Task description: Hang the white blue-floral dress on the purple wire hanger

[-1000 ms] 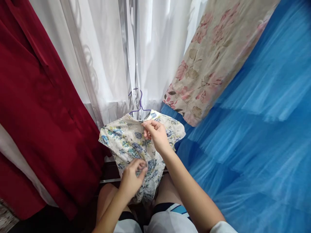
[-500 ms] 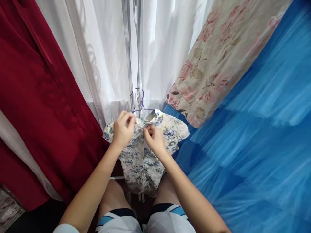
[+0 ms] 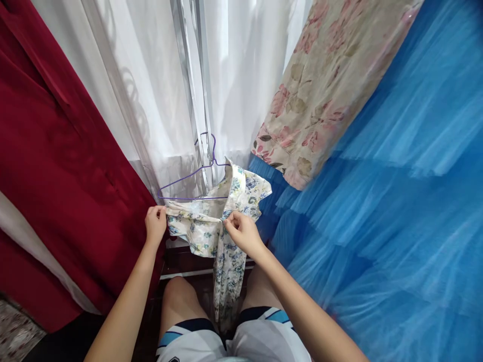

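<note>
A white blouse with a blue and yellow floral print (image 3: pixel 234 246) hangs in front of me, its right shoulder on a purple wire hanger (image 3: pixel 181 178). The hanger's left arm is bare, with the blouse's left side off it. My left hand (image 3: pixel 156 223) pinches the left shoulder edge of the blouse, drawn out to the side. With fingers closed, my right hand (image 3: pixel 243 231) grips the front of the blouse near the middle of the neckline. The hanger's hook loops at a metal pole (image 3: pixel 206 100).
White curtains (image 3: pixel 241 75) hang behind the pole. Dark red cloth (image 3: pixel 75 151) drapes on the left. On the right are a beige floral cloth (image 3: pixel 302 115) and layered blue tulle (image 3: pixel 377 226). My knees (image 3: pixel 181 296) are below the blouse.
My left hand has moved left and down, pulling the blouse's left shoulder off the hanger. The neckline now gapes open. My right hand still holds the front, slightly lower.
</note>
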A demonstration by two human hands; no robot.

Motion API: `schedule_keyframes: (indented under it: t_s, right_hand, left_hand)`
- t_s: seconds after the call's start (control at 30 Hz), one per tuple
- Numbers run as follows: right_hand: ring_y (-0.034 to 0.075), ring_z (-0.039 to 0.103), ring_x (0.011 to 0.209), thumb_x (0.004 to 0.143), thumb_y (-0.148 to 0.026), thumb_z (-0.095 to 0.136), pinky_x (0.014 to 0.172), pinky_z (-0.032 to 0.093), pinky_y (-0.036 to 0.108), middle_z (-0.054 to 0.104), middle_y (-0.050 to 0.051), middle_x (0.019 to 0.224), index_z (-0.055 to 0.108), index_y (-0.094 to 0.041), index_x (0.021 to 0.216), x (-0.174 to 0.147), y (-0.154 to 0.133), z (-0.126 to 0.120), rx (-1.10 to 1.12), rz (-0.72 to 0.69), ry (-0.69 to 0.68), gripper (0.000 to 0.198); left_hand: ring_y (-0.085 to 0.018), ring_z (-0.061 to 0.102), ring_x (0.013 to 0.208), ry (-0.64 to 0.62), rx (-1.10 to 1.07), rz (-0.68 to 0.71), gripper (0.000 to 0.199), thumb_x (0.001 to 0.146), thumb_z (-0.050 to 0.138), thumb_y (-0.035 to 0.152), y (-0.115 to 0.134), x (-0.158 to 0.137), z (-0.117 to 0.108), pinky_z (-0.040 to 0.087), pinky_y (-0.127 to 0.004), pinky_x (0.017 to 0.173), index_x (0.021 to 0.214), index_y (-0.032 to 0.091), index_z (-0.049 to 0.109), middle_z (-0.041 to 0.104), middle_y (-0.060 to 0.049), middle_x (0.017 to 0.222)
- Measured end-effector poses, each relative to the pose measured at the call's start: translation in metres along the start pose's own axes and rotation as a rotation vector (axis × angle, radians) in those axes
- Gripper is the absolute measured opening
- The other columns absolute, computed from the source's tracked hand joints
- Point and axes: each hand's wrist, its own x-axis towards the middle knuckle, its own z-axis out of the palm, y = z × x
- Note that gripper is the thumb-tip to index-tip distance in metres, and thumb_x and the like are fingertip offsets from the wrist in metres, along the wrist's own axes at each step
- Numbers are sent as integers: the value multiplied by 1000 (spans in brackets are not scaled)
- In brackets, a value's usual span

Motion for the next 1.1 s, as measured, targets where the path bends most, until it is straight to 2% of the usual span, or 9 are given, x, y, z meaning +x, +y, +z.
schedule_keyframes:
  t_s: [0.13,0.3,0.47,0.57,0.67,0.8,0.93,1.03,1.1]
  right_hand:
    - [15,51,51,81,-34,56,52,33,25,57,-2,54,53,-22,67,-3,39,-19,-5,70,127,19]
    - [17,48,50,78,-35,53,52,33,28,56,1,51,52,-22,61,-21,101,-56,-132,276,283,22]
    - [18,52,51,77,-34,60,54,38,28,60,1,54,60,-19,67,-45,109,-60,-159,316,126,19]
    - [21,62,76,82,-43,64,73,48,33,70,5,87,66,-19,98,-49,74,-56,50,192,-71,30]
    - [23,62,91,88,-47,59,88,48,37,70,5,95,69,-19,93,-47,32,-51,391,144,-409,30]
    - [18,64,70,77,-39,76,73,51,30,68,2,73,70,-15,83,-43,0,-39,792,311,-645,26]
    - [14,62,58,76,-36,75,62,51,25,69,3,66,71,-13,81,-36,-3,-38,1022,477,-391,24]
    - [17,65,60,75,-37,76,63,53,26,71,5,67,72,-13,79,-30,-1,-55,1039,524,-311,25]
    - [18,67,62,75,-36,77,62,54,26,72,5,70,73,-13,82,-27,-2,-74,975,514,-326,24]
  left_hand:
    - [-22,60,80,-116,-114,8,25,89,48,34,14,-26,25,48,-33,76,84,15,64,63,-9,85]
    - [-21,63,97,-373,-320,87,29,96,45,39,75,-58,42,48,-31,88,99,17,65,68,-8,99]
    - [-16,57,78,-560,-469,188,24,98,45,37,144,-88,46,44,-26,75,94,18,60,60,-2,83]
    - [-14,54,73,-586,-464,267,23,99,45,36,175,-92,49,41,-25,72,95,19,60,59,-1,80]
    - [-14,52,70,-632,-479,266,25,99,44,38,191,-90,53,39,-25,69,94,19,59,57,0,77]
    - [-14,50,67,-747,-668,8,29,97,45,46,185,-91,49,39,-23,63,94,19,56,53,1,75]
    - [-18,58,88,-1052,-807,-185,37,95,47,51,158,-113,30,47,-29,83,109,19,60,63,-5,95]
    - [-23,60,99,-1290,-683,-207,43,86,62,49,127,-133,15,46,-35,93,113,16,65,68,-6,103]
    - [-23,61,94,-1325,-516,-165,38,83,66,45,103,-137,5,47,-33,87,106,14,68,70,-5,99]
